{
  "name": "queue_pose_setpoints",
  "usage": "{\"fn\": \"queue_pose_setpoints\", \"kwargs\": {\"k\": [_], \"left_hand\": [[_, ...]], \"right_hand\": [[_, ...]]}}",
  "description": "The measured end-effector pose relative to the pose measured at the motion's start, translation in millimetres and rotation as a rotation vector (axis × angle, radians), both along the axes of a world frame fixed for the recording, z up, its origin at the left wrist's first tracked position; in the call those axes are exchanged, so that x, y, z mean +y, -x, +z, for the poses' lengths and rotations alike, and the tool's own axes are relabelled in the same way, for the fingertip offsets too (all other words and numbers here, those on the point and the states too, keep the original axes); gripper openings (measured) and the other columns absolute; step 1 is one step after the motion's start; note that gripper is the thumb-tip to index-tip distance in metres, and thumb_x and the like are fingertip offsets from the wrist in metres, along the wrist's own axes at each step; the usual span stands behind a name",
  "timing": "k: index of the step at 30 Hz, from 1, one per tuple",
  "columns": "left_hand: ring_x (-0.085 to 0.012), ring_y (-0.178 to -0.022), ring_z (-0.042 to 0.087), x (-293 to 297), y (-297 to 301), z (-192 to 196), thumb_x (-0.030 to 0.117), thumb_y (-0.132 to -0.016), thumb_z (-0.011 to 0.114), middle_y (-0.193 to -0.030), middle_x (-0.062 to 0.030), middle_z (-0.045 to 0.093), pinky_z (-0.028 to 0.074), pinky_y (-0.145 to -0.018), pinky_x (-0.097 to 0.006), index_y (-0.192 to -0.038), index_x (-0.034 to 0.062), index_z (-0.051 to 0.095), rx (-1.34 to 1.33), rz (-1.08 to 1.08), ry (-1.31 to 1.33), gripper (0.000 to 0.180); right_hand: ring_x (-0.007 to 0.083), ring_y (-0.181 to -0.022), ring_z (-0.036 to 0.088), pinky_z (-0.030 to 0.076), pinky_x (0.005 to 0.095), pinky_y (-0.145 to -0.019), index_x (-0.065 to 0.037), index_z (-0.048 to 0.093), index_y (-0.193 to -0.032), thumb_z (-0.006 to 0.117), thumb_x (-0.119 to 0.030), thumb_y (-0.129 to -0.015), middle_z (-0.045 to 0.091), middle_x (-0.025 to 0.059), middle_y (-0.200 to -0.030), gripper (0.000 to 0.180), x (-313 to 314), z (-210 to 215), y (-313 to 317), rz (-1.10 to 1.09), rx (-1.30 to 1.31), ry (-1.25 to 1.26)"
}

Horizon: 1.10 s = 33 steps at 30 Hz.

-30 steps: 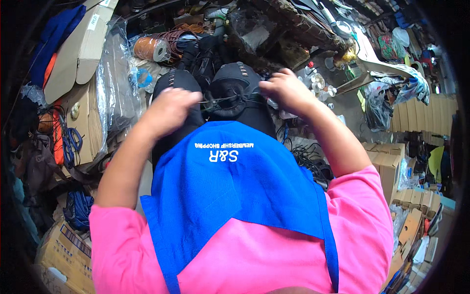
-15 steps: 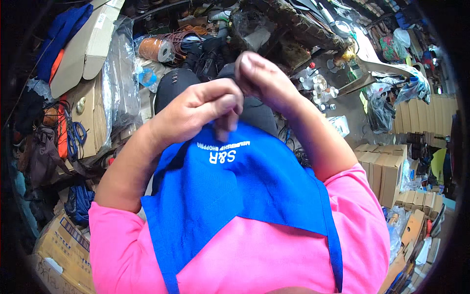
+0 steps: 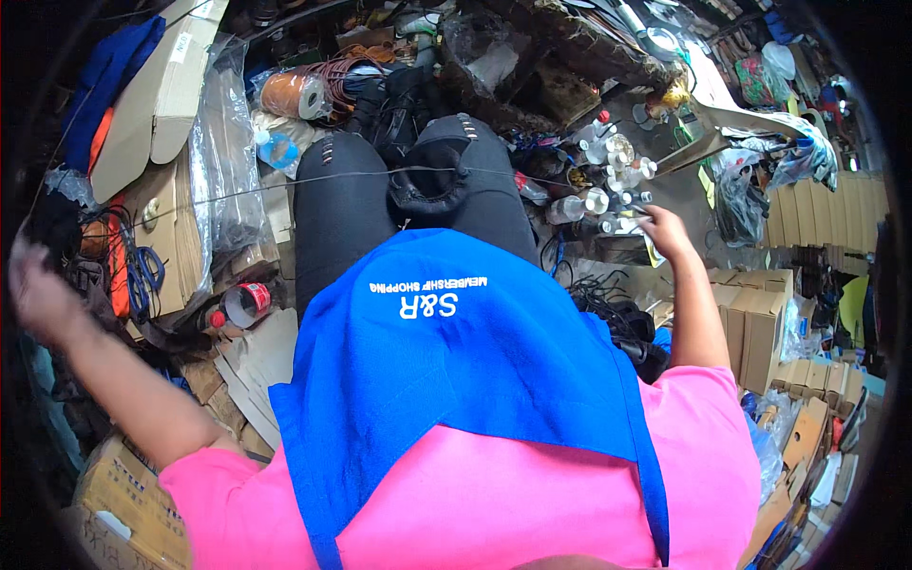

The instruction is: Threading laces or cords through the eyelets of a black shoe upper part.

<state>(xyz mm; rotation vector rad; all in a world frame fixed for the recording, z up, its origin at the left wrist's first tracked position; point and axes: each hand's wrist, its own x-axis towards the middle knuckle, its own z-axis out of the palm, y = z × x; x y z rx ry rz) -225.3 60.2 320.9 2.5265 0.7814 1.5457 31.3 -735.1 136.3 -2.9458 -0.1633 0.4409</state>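
Between my knees sits a black, padded, ring-shaped piece [image 3: 427, 190], like the collar of a shoe; its lower part is hidden. A thin dark thread [image 3: 294, 178] stretches nearly straight across my lap at this piece, running out to both sides. My left hand [image 3: 43, 294] is far out at the left edge, smeared by motion, its fingers closed at the thread's left end. Over the bottles on the right, my right hand [image 3: 662, 233] is closed, fingers pinched at the thread's other end. Something small and dark shows at its fingertips, too small to name.
Several plastic bottles [image 3: 598, 195] crowd the floor near my right hand. At left are cardboard sheets [image 3: 171, 95], blue-handled scissors [image 3: 147, 271] and a red-capped bottle [image 3: 247, 304]. An orange spool [image 3: 294, 95] lies beyond my knees. Stacked cartons [image 3: 750, 323] stand at right.
My hands were together above my lap; now they are spread wide, left hand to the far left, right hand to the right. The thread and the black piece have come into view.
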Motion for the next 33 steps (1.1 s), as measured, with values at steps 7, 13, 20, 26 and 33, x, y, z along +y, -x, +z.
{"fn": "queue_pose_setpoints", "kwargs": {"k": [7, 13, 20, 26, 33], "left_hand": [[-0.0257, -0.093, 0.061, -266, -145, -101, 0.012, -0.076, 0.067, -0.096, -0.0134, 0.065, 0.047, -0.085, -0.034, -0.097, 0.0048, 0.068, 0.486, -1.102, 0.441, 0.023], [-0.0242, -0.094, 0.060, -312, -189, -144, 0.016, -0.076, 0.069, -0.097, -0.0122, 0.063, 0.047, -0.085, -0.033, -0.100, 0.0045, 0.065, 0.718, -1.261, 0.531, 0.027], [-0.0215, -0.084, 0.060, -308, -204, -150, 0.020, -0.076, 0.070, -0.087, -0.0104, 0.061, 0.047, -0.078, -0.032, -0.090, 0.0053, 0.068, 0.894, -1.300, 0.662, 0.021], [-0.0096, -0.079, 0.059, -309, -207, -152, 0.013, -0.077, 0.067, -0.080, -0.0047, 0.067, 0.045, -0.078, -0.026, -0.089, -0.0007, 0.067, 0.960, -1.360, 1.161, 0.018], [-0.0097, -0.082, 0.058, -307, -205, -157, 0.012, -0.077, 0.066, -0.088, -0.0039, 0.066, 0.045, -0.080, -0.024, -0.097, -0.0006, 0.067, 0.986, -1.414, 1.382, 0.023]], "right_hand": [[0.0133, -0.087, 0.057, 0.045, 0.0286, -0.080, -0.006, 0.064, -0.107, 0.061, -0.007, -0.084, 0.060, 0.0048, -0.092, 0.023, 213, 52, 13, 0.429, 0.221, -0.734], [0.0104, -0.084, 0.057, 0.046, 0.0265, -0.076, -0.002, 0.064, -0.087, 0.064, -0.002, -0.080, 0.060, 0.0028, -0.085, 0.007, 266, 57, -1, 0.514, 0.141, -0.731], [0.0168, -0.083, 0.058, 0.047, 0.0287, -0.077, -0.007, 0.065, -0.086, 0.066, -0.002, -0.074, 0.057, 0.0044, -0.084, 0.013, 263, 50, -10, 0.650, 0.075, -0.734], [0.0118, -0.081, 0.057, 0.046, 0.0264, -0.075, -0.007, 0.065, -0.085, 0.067, -0.002, -0.075, 0.056, 0.0015, -0.083, 0.011, 265, 45, -4, 0.594, 0.203, -0.781], [0.0155, -0.077, 0.058, 0.047, 0.0278, -0.070, -0.009, 0.068, -0.086, 0.069, -0.003, -0.073, 0.058, 0.0044, -0.081, 0.014, 257, 37, 10, 0.580, 0.090, -0.859]]}}
